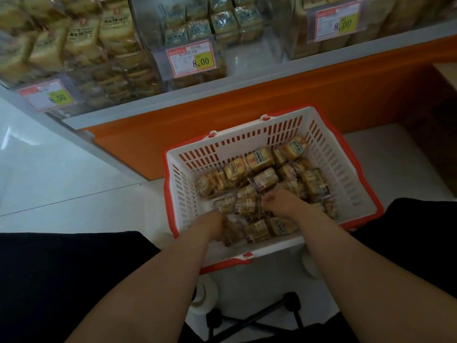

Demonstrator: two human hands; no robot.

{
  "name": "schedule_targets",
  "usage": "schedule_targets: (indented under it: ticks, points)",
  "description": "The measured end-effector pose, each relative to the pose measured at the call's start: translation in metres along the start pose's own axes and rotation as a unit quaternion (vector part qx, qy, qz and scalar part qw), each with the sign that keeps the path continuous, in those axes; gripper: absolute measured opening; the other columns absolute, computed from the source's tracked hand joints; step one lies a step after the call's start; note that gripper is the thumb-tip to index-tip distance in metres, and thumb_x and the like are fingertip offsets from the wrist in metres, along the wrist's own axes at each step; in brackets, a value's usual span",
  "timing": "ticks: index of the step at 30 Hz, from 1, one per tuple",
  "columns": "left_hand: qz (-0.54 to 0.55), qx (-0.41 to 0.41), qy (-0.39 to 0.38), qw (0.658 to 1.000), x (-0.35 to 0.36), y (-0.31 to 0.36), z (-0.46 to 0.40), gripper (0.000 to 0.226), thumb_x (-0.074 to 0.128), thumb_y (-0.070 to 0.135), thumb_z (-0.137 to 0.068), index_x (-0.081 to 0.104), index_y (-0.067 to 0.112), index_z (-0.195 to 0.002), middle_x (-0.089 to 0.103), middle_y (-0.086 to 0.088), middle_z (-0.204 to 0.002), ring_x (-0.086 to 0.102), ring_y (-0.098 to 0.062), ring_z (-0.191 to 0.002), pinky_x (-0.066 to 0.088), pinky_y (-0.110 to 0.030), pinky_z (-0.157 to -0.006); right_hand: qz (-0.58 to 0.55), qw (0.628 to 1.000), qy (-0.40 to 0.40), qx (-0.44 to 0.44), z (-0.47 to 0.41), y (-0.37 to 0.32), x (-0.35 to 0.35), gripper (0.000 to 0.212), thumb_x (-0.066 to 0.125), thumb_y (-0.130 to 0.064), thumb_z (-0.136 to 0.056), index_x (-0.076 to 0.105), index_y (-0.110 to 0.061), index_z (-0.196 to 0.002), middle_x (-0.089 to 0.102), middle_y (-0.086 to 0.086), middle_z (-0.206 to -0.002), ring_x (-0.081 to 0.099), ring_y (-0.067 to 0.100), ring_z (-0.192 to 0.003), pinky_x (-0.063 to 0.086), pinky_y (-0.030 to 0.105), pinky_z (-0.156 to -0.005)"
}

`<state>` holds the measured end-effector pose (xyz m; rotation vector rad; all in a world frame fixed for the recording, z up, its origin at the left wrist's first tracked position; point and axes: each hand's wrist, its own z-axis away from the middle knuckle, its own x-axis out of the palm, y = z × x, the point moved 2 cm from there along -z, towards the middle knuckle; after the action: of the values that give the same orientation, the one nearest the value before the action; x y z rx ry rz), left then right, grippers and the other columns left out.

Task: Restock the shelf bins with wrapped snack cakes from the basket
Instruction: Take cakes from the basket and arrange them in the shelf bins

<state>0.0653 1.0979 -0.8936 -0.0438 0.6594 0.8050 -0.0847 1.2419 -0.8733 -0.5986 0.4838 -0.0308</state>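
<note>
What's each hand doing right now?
Left hand: down in the basket, gripping a cake.
Right hand: among the cakes, grip cannot be told.

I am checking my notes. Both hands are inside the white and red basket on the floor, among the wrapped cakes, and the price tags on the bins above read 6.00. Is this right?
One detail is wrong: the price tags read 8.00, not 6.00, as the head view shows. The rest holds: left hand and right hand are inside the basket among the cakes, below the bins.

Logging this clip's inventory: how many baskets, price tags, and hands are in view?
Baskets: 1, the white basket
Price tags: 3, left tag, middle tag, right tag
Hands: 2, left hand, right hand
Total: 6
</note>
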Motion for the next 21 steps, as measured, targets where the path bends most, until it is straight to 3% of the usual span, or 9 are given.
schedule_targets:
  ticks: [2,4,6,9,12,14,16,18,21]
  points:
    - [0.147,0.006,0.046,0.988,-0.016,0.007,0.008,0.02,0.056,0.008,-0.095,0.067,0.009,-0.112,0.066,-0.008,-0.107,0.067,-0.017,-0.086,0.051,-0.024,-0.071,-0.016,1.0,0.01,0.011,0.001,0.0,-0.003,0.025,0.056,-0.019,-0.095,0.062,-0.01,-0.073,0.062,0.009,-0.083,0.062,0.029,-0.094,0.05,0.037,-0.087]
    - [0.215,0.04,0.095,0.971,-0.03,0.017,0.016,0.023,0.058,0.001,-0.093,0.064,0.009,-0.114,0.061,-0.006,-0.102,0.063,-0.014,-0.076,0.045,-0.016,-0.055,-0.049,0.998,0.018,0.019,0.001,0.0,-0.005,0.026,0.052,-0.021,-0.098,0.067,0.0,-0.094,0.067,0.017,-0.101,0.063,0.033,-0.101,0.053,0.044,-0.092]
    - [0.249,0.094,0.12,0.956,-0.041,0.029,0.025,0.035,0.063,-0.004,-0.087,0.065,0.015,-0.117,0.061,-0.004,-0.111,0.062,-0.019,-0.096,0.046,-0.018,-0.065,-0.11,0.993,-0.008,0.042,0.007,-0.005,-0.003,0.034,0.047,-0.032,-0.102,0.062,-0.006,-0.117,0.066,0.015,-0.11,0.064,0.027,-0.097,0.055,0.04,-0.082]
    - [0.292,0.128,0.101,0.943,-0.055,0.043,0.041,0.044,0.049,-0.012,-0.089,0.065,0.022,-0.111,0.058,0.006,-0.114,0.056,-0.011,-0.106,0.049,-0.023,-0.08,-0.301,0.947,-0.088,0.073,0.018,-0.013,0.005,0.042,0.053,-0.036,-0.1,0.048,-0.021,-0.139,0.062,0.01,-0.123,0.066,0.025,-0.101,0.053,0.034,-0.077]
    - [0.339,0.141,0.096,0.925,-0.073,0.05,0.056,0.053,0.043,-0.015,-0.089,0.055,0.024,-0.122,0.048,-0.001,-0.133,0.049,-0.019,-0.12,0.052,-0.043,-0.097,-0.433,0.896,-0.096,0.034,0.026,-0.024,0.002,0.039,0.059,-0.014,-0.097,0.051,-0.016,-0.135,0.064,0.01,-0.123,0.066,0.024,-0.102,0.056,0.032,-0.072]
    - [0.39,0.141,0.125,0.901,-0.086,0.051,0.068,0.051,0.049,-0.007,-0.094,0.045,0.027,-0.131,0.045,-0.005,-0.139,0.051,-0.026,-0.122,0.052,-0.049,-0.097,-0.47,0.878,-0.091,-0.002,0.033,-0.035,-0.005,0.039,0.062,-0.008,-0.094,0.054,-0.014,-0.132,0.067,0.01,-0.119,0.067,0.022,-0.1,0.058,0.031,-0.067]
    - [0.448,0.133,0.12,0.876,-0.099,0.049,0.082,0.052,0.052,0.004,-0.099,0.036,0.028,-0.142,0.044,-0.001,-0.137,0.054,-0.027,-0.12,0.052,-0.048,-0.098,-0.486,0.868,-0.095,-0.036,0.04,-0.049,-0.012,0.039,0.063,-0.004,-0.092,0.055,-0.011,-0.129,0.069,0.01,-0.117,0.069,0.022,-0.098,0.058,0.031,-0.07]
    - [0.41,0.143,0.103,0.895,-0.116,0.046,0.097,0.043,0.055,0.017,-0.1,0.039,0.031,-0.138,0.046,-0.002,-0.137,0.054,-0.025,-0.118,0.051,-0.046,-0.1,-0.49,0.863,-0.101,-0.072,0.049,-0.065,-0.017,0.034,0.063,0.0,-0.09,0.056,-0.007,-0.123,0.07,0.013,-0.112,0.07,0.023,-0.098,0.058,0.034,-0.079]
    - [0.388,0.134,0.114,0.905,-0.146,0.038,0.123,0.046,0.061,0.008,-0.095,0.044,0.022,-0.136,0.053,-0.008,-0.135,0.06,-0.024,-0.113,0.059,-0.034,-0.083,-0.467,0.871,-0.084,-0.128,0.068,-0.094,-0.024,0.021,0.064,0.001,-0.089,0.055,-0.007,-0.106,0.072,0.011,-0.102,0.072,0.02,-0.09,0.059,0.031,-0.075]
